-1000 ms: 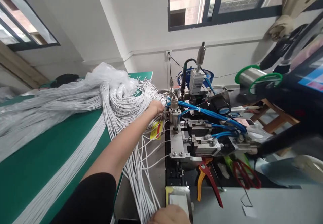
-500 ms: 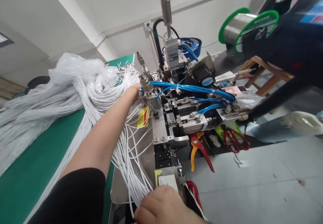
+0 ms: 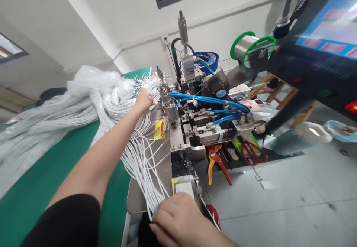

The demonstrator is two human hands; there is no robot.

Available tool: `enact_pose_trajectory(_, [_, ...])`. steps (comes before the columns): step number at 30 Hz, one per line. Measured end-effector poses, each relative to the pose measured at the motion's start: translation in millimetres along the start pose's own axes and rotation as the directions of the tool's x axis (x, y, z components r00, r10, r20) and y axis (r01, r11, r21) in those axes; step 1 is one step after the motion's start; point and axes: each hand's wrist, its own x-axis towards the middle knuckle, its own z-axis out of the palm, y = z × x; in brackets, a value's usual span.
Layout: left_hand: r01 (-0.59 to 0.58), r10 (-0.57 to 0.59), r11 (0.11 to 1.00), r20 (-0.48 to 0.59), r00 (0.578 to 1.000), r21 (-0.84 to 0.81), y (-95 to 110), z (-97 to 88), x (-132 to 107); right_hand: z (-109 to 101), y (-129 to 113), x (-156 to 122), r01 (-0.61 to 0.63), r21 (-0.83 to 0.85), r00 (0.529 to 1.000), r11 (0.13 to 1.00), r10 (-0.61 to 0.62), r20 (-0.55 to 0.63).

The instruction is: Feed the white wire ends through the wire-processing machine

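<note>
My left hand (image 3: 143, 100) reaches far forward and rests closed on the bundle of thin white wires (image 3: 131, 128) at their far ends, just left of the metal machine (image 3: 192, 128). Near the bottom edge, my right hand (image 3: 178, 221) pinches the near ends of the same white wires beside a small metal block with a white label (image 3: 184, 187). The wires fan across a grey metal plate (image 3: 160, 172) between both hands. A yellow warning sticker (image 3: 160, 129) sits on the plate.
A big heap of white wires and clear plastic (image 3: 55, 109) covers the green table (image 3: 36, 187). Blue air hoses (image 3: 212, 100) cross the machine. Orange-handled pliers (image 3: 216, 161), red scissors (image 3: 249, 152), a green solder spool (image 3: 251, 46) and a touchscreen (image 3: 326, 28) lie right.
The view swung down and then slightly up. My left hand shifted a little left along the wire ends. My right hand came further into view, closing on the near wire ends.
</note>
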Motion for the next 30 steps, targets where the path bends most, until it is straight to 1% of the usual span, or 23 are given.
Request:
enact_pose_trajectory(1, [-0.002, 0.001, 0.999, -0.011, 1.000, -0.038, 0, -11.5, -4, -2, 0, 0, -0.001, 0.021, 1.000, 1.000, 0.001, -0.005])
enact_pose_trajectory(3, [-0.053, 0.048, 0.975, -0.027, 0.998, -0.215, 2, -35.3, -16, -5, -1, 0, -0.004, 0.084, 1.000, 0.996, 0.007, -0.030])
enact_pose_trajectory(5, [-0.141, 0.115, 0.896, -0.086, 0.990, -0.421, 9, -56.9, -32, -9, -1, 1, -0.024, 0.175, 0.999, 0.984, 0.032, -0.041])
enact_pose_trajectory(7, [-0.195, 0.142, 0.802, -0.136, 0.980, -0.565, 19, -73.1, -50, -12, -1, 1, -0.049, 0.287, 0.996, 0.957, 0.068, -0.057])
enact_pose_trajectory(9, [-0.250, 0.179, 0.712, -0.176, 0.968, -0.656, 32, -83.0, -71, -14, -1, 1, -0.061, 0.406, 0.988, 0.912, 0.113, -0.105])
enact_pose_trajectory(11, [-0.302, 0.210, 0.651, -0.217, 0.953, -0.696, 44, -87.3, -94, -16, -1, -1, -0.053, 0.508, 0.964, 0.860, 0.176, -0.198])
enact_pose_trajectory(13, [-0.339, 0.223, 0.660, -0.256, 0.941, -0.670, 52, -86.9, -118, -16, 1, -2, -0.039, 0.573, 0.925, 0.818, 0.247, -0.290])
enact_pose_trajectory(14, [-0.340, 0.222, 0.691, -0.261, 0.940, -0.637, 54, -85.5, -130, -15, 3, -3, -0.033, 0.599, 0.905, 0.800, 0.278, -0.322])
enact_pose_trajectory(15, [-0.320, 0.217, 0.733, -0.239, 0.946, -0.601, 55, -83.6, -142, -14, 5, -2, -0.024, 0.626, 0.891, 0.779, 0.301, -0.339])
enact_pose_trajectory(16, [-0.281, 0.213, 0.774, -0.184, 0.959, -0.568, 54, -81.6, -152, -13, 7, -1, -0.010, 0.659, 0.883, 0.752, 0.316, -0.347])
enact_pose_trajectory(18, [-0.207, 0.223, 0.815, -0.036, 0.974, -0.541, 51, -78.9, -169, -11, 11, 3, 0.036, 0.742, 0.875, 0.669, 0.338, -0.347])
enact_pose_trajectory(20, [-0.167, 0.258, 0.844, 0.114, 0.959, -0.510, 48, -80.3, -181, -9, 14, 10, 0.090, 0.829, 0.864, 0.553, 0.371, -0.341])
enact_pose_trajectory(21, [-0.177, 0.292, 0.856, 0.171, 0.941, -0.485, 47, -82.8, -184, -9, 15, 13, 0.108, 0.861, 0.856, 0.497, 0.393, -0.334])
enact_pose_trajectory(22, [-0.200, 0.335, 0.864, 0.230, 0.914, -0.462, 46, -86.4, -187, -9, 16, 17, 0.119, 0.882, 0.845, 0.456, 0.420, -0.331])
enact_pose_trajectory(23, [-0.229, 0.383, 0.866, 0.294, 0.876, -0.445, 46, -90.8, -188, -9, 16, 21, 0.122, 0.893, 0.830, 0.433, 0.449, -0.332])
enact_pose_trajectory(25, [-0.266, 0.459, 0.859, 0.430, 0.777, -0.436, 45, -100.2, -190, -9, 15, 28, 0.095, 0.899, 0.794, 0.427, 0.512, -0.328])
enact_pose_trajectory(26, [-0.274, 0.485, 0.854, 0.483, 0.729, -0.443, 44, -104.5, -189, -9, 14, 30, 0.066, 0.899, 0.774, 0.433, 0.547, -0.320])
enact_pose_trajectory(27, [-0.276, 0.502, 0.848, 0.521, 0.690, -0.453, 43, -108.1, -189, -9, 13, 33, 0.030, 0.899, 0.754, 0.437, 0.581, -0.308])
enact_pose_trajectory(28, [-0.278, 0.519, 0.841, 0.543, 0.661, -0.465, 42, -111.0, -189, -9, 12, 34, -0.014, 0.900, 0.736, 0.436, 0.614, -0.286])
enact_pose_trajectory(30, [-0.294, 0.548, 0.826, 0.565, 0.617, -0.481, 39, -114.8, -187, -7, 9, 35, -0.065, 0.886, 0.706, 0.459, 0.648, -0.284])
